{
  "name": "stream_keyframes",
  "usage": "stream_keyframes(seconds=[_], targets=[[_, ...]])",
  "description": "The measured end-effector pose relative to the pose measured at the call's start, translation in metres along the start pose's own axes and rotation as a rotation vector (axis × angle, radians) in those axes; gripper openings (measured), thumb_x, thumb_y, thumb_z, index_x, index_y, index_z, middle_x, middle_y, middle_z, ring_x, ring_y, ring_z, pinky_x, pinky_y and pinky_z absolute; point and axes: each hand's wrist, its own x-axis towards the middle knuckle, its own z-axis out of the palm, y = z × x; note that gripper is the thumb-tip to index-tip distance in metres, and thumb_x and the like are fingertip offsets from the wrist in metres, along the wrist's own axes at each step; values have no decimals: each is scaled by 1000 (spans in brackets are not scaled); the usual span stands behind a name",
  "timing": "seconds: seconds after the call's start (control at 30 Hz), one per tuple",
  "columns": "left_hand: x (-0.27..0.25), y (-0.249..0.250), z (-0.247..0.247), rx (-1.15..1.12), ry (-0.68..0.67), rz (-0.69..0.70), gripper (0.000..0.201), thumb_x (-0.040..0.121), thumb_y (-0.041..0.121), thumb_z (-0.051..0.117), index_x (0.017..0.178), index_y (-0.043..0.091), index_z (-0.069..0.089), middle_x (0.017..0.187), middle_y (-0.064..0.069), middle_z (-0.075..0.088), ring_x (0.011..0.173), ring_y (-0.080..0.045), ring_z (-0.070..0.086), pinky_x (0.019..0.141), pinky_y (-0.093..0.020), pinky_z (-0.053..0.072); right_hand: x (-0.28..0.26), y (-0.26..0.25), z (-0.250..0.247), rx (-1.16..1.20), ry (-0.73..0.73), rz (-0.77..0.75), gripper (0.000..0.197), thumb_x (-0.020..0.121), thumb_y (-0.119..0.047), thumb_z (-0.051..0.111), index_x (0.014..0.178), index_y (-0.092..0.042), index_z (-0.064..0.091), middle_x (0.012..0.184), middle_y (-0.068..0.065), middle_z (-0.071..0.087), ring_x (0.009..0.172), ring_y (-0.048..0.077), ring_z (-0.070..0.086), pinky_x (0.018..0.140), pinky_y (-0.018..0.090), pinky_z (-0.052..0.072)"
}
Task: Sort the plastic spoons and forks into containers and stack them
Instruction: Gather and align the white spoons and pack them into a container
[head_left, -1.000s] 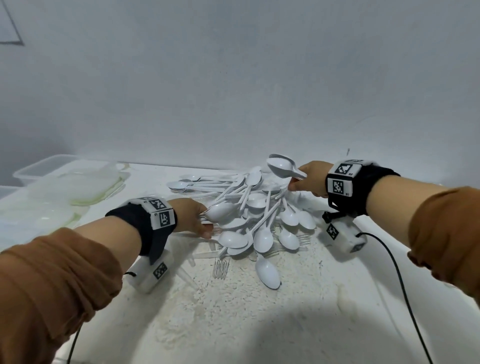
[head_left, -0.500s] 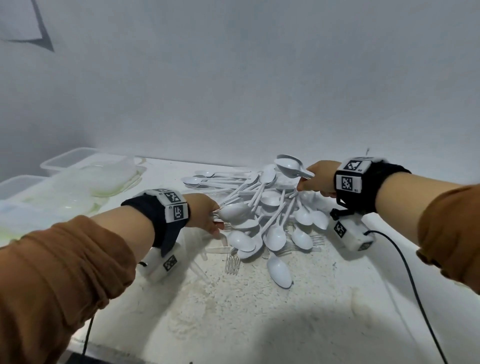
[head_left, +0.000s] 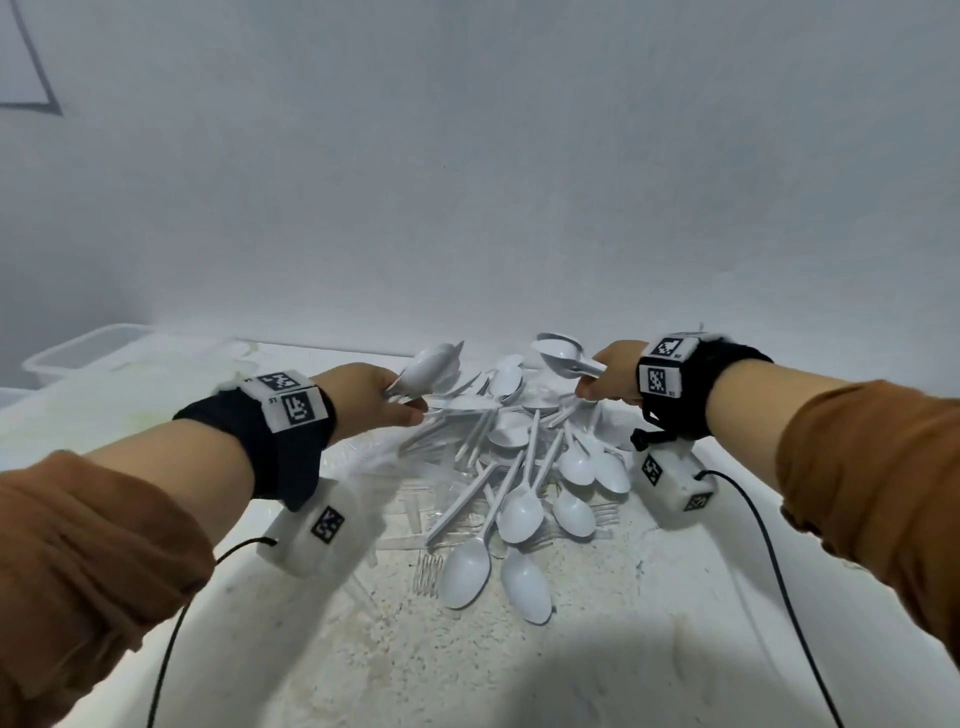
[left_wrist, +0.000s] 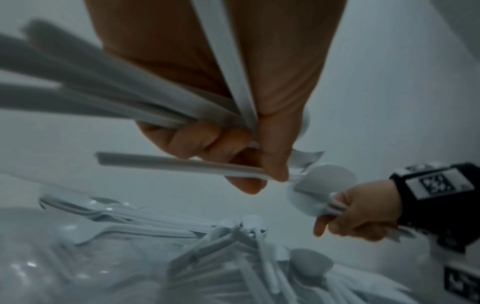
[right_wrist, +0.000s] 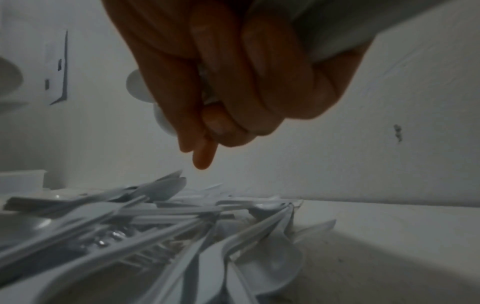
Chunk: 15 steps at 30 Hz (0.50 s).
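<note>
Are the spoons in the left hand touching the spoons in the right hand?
Apart. The head view shows the left hand spoons and the right hand spoons with a plain gap between.

Left hand (left_wrist: 221, 131) blurs its spoon handles (left_wrist: 78, 86); clear forks (head_left: 431, 571) barely discernible under the pile.

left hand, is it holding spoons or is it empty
Holding. The left hand has fingers curled round a bundle of white plastic spoons, handles fanning out behind the palm in the left wrist view, above the pile of white plastic cutlery.
</note>
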Motion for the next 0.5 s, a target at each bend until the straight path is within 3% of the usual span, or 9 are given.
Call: stream_keyframes(seconds=[0.1, 0.17, 0.3, 0.37, 0.43, 0.5], targets=[[6, 9, 4, -132, 17, -37, 14, 86, 41, 62, 89, 28, 64, 71, 7, 54, 75, -14, 52, 66, -23, 38, 10, -3, 5, -69, -63, -6, 33, 88, -28, 58, 111, -5, 63, 83, 8, 54, 63, 21, 45, 58, 26, 35], [9, 14, 7, -169, 13, -58, 19, 86, 44, 61, 85, 25, 60, 71, 5, 53, 70, -12, 49, 64, -24, 36, 14, -7, 8, -123, -99, -15, 32, 90, -24, 55, 116, -5, 60, 89, 6, 54, 59, 16, 43, 53, 23, 32], [15, 22, 11, -184, 9, -79, 19, 89, 44, 57, 85, 26, 62, 95, 0, 61, 92, -19, 54, 79, -25, 34, 25, -8, 14, -145, -145, -22, 14, 92, -24, 54, 93, -12, 61, 71, -1, 54, 52, 11, 44, 45, 17, 33], [17, 26, 12, -172, 11, -84, 21, 89, 45, 55, 78, 28, 60, 95, -1, 62, 95, -21, 56, 78, -25, 35, 29, -8, 17, -147, -165, -36, 18, 91, -21, 55, 100, -8, 64, 78, 2, 57, 51, 11, 41, 47, 18, 34], [19, 30, 14, -161, 10, -79, 25, 90, 47, 54, 73, 28, 57, 81, 3, 58, 77, -17, 55, 67, -25, 35, 33, -6, 19, -102, -167, -51, 16, 90, -18, 56, 102, -9, 63, 78, 2, 59, 50, 10, 43, 44, 17, 36], [20, 34, 15, -155, 12, -73, 28, 91, 47, 52, 72, 27, 55, 70, 7, 50, 59, -10, 44, 54, -24, 31, 35, -3, 20, -59, -144, -58, 11, 89, -22, 58, 89, -11, 61, 59, -4, 57, 44, 9, 45, 37, 14, 36]])
